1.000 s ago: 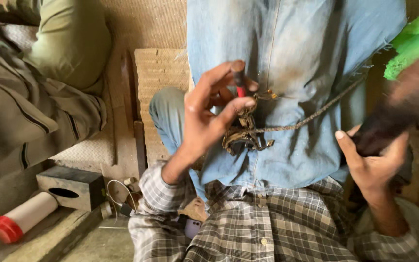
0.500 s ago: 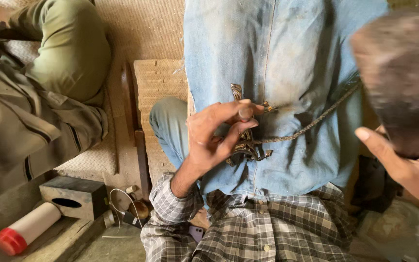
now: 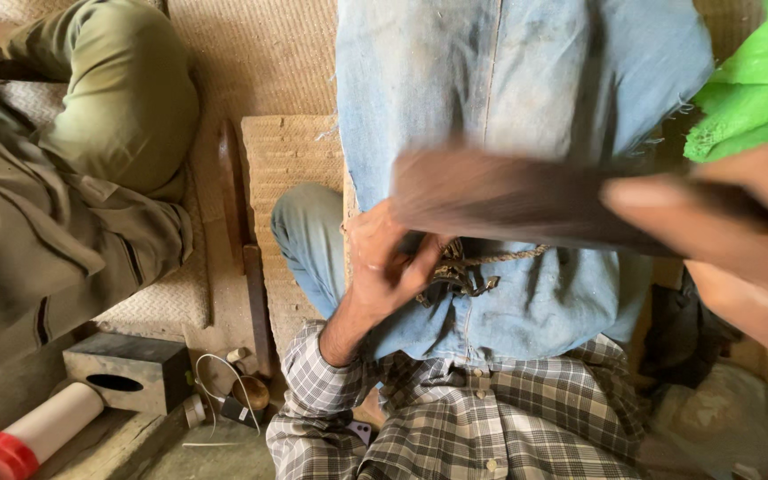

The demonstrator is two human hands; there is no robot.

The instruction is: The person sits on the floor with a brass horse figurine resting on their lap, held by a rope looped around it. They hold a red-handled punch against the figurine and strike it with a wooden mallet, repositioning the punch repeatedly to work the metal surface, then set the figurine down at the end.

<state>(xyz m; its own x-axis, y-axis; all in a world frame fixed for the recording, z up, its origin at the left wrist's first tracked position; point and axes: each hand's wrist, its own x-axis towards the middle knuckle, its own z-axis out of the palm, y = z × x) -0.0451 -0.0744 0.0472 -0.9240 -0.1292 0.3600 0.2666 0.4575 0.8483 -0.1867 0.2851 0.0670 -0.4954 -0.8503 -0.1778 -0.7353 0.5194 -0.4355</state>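
Denim cloth (image 3: 526, 98) drapes my lap; my right hand (image 3: 740, 258), clenched around a blurred dark wooden mallet (image 3: 508, 200), has swung it in from the side above the small metal piece (image 3: 460, 271) my left hand (image 3: 384, 262) pinches on the cloth.

The right hand (image 3: 740, 258) has swung its dark tool (image 3: 526, 200) over the lap.

Floor workshop: woven mats (image 3: 251, 53), scattered tools (image 3: 240, 396)
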